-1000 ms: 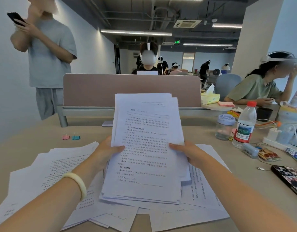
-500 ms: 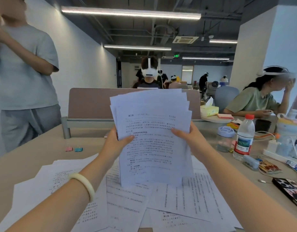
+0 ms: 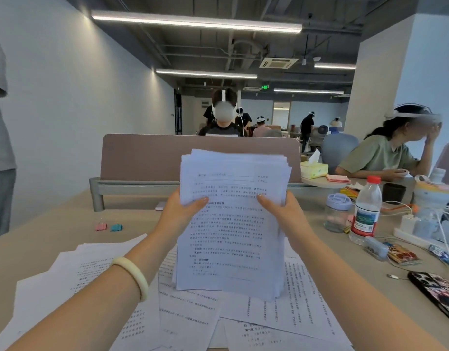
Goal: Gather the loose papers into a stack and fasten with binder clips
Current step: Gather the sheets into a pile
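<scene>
A long beige desk (image 3: 41, 249) in an open office carries a pink binder clip (image 3: 101, 226) and a teal binder clip (image 3: 116, 227) far left, well apart from everything else. Nearer lie loose sheets (image 3: 87, 269). The left hand (image 3: 178, 216) and right hand (image 3: 284, 214) pinch opposite side edges of an upright stack (image 3: 233, 224) (its top edges unevenly fanned). Freeing one hand for a clip would likely let the pages splay or slide; a water bottle (image 3: 366, 211) stands right.

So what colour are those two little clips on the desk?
One is a pink clip, the other a teal clip; the head view shows both.
</scene>
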A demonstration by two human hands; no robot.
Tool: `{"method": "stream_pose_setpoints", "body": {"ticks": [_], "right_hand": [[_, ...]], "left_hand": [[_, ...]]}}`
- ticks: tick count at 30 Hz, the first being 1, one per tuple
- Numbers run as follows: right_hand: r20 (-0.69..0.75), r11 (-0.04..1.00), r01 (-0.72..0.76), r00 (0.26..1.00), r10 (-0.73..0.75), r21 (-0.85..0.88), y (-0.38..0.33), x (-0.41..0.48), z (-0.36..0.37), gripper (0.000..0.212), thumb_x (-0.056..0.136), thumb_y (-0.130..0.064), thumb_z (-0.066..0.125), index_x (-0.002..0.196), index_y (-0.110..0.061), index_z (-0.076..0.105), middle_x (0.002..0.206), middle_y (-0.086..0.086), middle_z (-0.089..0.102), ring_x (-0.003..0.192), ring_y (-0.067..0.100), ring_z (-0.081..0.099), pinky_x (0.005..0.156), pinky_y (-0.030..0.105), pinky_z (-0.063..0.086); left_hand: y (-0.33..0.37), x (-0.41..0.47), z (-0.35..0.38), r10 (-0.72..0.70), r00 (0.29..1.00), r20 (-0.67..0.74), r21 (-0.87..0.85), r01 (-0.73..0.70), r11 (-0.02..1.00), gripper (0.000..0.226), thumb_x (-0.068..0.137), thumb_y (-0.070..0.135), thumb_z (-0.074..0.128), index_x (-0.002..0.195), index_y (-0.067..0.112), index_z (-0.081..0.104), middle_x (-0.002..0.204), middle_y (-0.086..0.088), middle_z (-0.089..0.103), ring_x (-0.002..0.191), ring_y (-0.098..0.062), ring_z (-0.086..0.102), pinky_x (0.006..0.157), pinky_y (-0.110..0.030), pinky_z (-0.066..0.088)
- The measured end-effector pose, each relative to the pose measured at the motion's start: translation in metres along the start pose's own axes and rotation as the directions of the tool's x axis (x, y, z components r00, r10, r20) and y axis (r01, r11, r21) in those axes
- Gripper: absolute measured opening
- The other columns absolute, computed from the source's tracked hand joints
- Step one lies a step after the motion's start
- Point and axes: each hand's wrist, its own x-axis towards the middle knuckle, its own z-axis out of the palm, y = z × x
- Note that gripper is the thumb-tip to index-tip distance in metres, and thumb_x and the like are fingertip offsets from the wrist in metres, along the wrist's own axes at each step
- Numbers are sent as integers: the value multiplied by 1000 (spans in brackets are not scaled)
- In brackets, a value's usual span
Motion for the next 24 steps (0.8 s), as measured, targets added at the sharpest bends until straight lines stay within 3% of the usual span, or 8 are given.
{"method": "stream_pose_setpoints", "body": {"ticks": [3, 5, 8, 12, 14, 17, 20, 24], "right_hand": [[2, 1000, -8, 1000, 8, 16, 19, -6, -6, 53, 80, -26, 73, 126, -17, 49, 119, 1, 65, 103, 18, 67, 78, 33, 58], [63, 1000, -27, 998, 28, -15, 33, -13, -2, 40, 85, -23, 68, 122, -21, 53, 118, 0, 67, 103, 17, 67, 87, 38, 56], [44, 996, -14, 999, 18, -84, 39, -20, 6, 15, 94, -23, 55, 103, -35, 58, 106, -12, 67, 100, 12, 65, 92, 38, 53], [28, 1000, 21, 999, -20, -23, 22, -11, 6, 23, 96, -24, 51, 119, -23, 50, 111, -7, 64, 94, 4, 63, 66, 17, 55], [62, 1000, 27, 998, -26, -11, 19, -10, 4, 28, 94, -22, 54, 121, -22, 47, 112, -7, 63, 95, 4, 63, 64, 16, 55], [103, 995, -10, 994, 21, -98, 35, -16, 2, 27, 91, -19, 60, 117, -25, 55, 115, -5, 66, 104, 13, 65, 86, 32, 56], [36, 980, -72, 996, 80, -184, 49, -22, 4, 20, 95, -19, 54, 109, -33, 56, 111, -8, 66, 108, 18, 63, 94, 39, 51], [-68, 976, -110, 993, 99, -188, 43, -15, 4, 34, 96, -21, 51, 130, -19, 47, 123, -1, 61, 112, 21, 59, 96, 40, 49]], "left_hand": [[-18, -4, -11, -131, 991, 24, -22, 132, 991, 40, 82, 24, 70, 119, 21, 57, 114, -1, 69, 101, -22, 67, 84, -43, 55], [-30, -10, -8, -175, 983, 55, -13, 176, 984, 29, 84, 21, 68, 112, 23, 60, 116, -3, 68, 104, -25, 65, 92, -44, 51], [-34, -15, 1, -143, 990, -8, -68, 142, 988, 21, 86, 14, 65, 105, 21, 62, 108, -1, 68, 95, -19, 65, 92, -39, 49], [-24, -10, 4, -65, 996, -65, -110, 57, 992, 28, 85, 15, 67, 111, 23, 60, 110, 1, 66, 102, -21, 63, 92, -39, 49], [-24, -9, 2, -29, 1000, -8, -72, 29, 997, 38, 83, 16, 70, 119, 23, 59, 120, 2, 65, 108, -20, 62, 93, -40, 49], [-39, -17, 3, -94, 993, 72, -10, 95, 995, 44, 81, 14, 71, 123, 22, 57, 117, 2, 67, 102, -15, 65, 88, -38, 52], [-52, -25, 10, -156, 985, 76, -30, 159, 987, 34, 85, 14, 66, 117, 23, 57, 100, 11, 67, 86, -5, 66, 71, -25, 56], [-49, -17, 12, -100, 995, -22, -53, 99, 994, 33, 84, 13, 68, 116, 18, 60, 100, 6, 67, 92, -14, 65, 65, -20, 50]]}}
